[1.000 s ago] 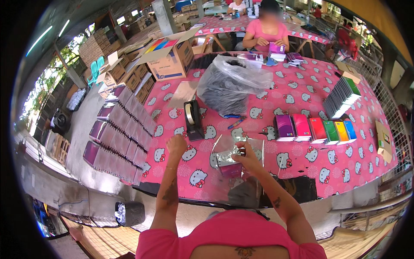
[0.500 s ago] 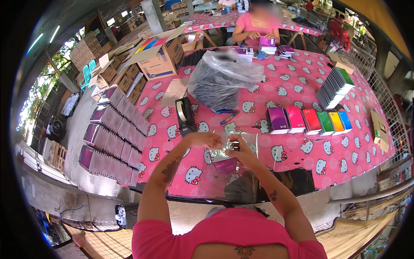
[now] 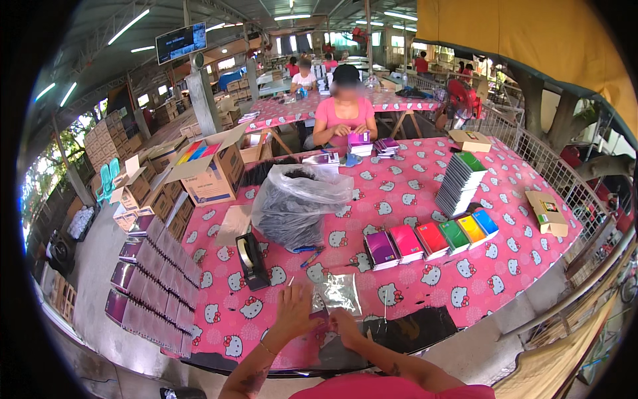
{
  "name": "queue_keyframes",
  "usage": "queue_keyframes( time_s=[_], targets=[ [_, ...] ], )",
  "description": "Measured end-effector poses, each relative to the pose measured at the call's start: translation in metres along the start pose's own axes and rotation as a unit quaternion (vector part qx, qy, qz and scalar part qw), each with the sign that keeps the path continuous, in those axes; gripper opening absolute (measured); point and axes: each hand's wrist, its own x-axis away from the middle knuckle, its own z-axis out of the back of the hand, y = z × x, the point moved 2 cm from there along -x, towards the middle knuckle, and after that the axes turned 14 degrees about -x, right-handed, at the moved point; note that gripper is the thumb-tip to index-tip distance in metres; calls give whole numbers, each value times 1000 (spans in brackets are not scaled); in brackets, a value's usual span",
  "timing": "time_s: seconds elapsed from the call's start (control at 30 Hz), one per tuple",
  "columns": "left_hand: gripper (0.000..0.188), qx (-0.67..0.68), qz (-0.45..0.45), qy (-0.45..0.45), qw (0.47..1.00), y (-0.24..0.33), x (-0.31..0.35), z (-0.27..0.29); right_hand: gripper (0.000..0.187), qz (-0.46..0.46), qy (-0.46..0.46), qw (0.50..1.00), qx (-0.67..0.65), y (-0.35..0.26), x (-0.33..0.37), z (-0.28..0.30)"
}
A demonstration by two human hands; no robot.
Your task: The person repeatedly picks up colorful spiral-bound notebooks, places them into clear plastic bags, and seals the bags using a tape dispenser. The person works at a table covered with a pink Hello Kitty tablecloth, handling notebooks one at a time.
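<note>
Near the table's front edge, a clear, shiny plastic bag [image 3: 340, 292] lies around or over a purple notebook [image 3: 320, 320]; which of the two I cannot tell. My left hand [image 3: 294, 310] rests over the notebook's left side with its fingers stretched out, a small pale strip at the fingertips. At the lower right edge of the bag, my right hand [image 3: 343, 326] has its fingers pinched on the plastic. A black tape dispenser [image 3: 252, 263] stands just beyond my left hand. Pens [image 3: 310, 257] lie past the bag.
Stacked purple spiral notebooks [image 3: 149, 286] line the left side. Colored notebooks [image 3: 432, 241] form a row at right, before a tall notebook stack [image 3: 458, 186]. A large plastic bag of black items [image 3: 292, 206] and an open carton [image 3: 209, 174] stand farther back. Across the table sits a co-worker [image 3: 344, 120].
The view has tilted up, showing more of the room. My left hand has gone from closed near the bag's top to flat over the notebook; my right hand has moved to the bag's lower edge.
</note>
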Motion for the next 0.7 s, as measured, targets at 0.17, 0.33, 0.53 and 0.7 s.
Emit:
queue_keyframes(
  time_s=[0.17,0.33,0.53,0.7],
  targets=[
    [80,154,83,-115,978,-13,-7,-11,44,-233,-139,951,-145,27,28,-15],
    [74,554,218,70,801,-1,67,-67,56,14,-153,981,-118,-63,41,-40],
    [64,469,145,127,862,16,62,-42,68,163,-176,858,455,-98,40,-22],
    [34,506,153,142,837,-9,47,-25,45,341,-97,892,280,-113,30,-10]
  ],
)
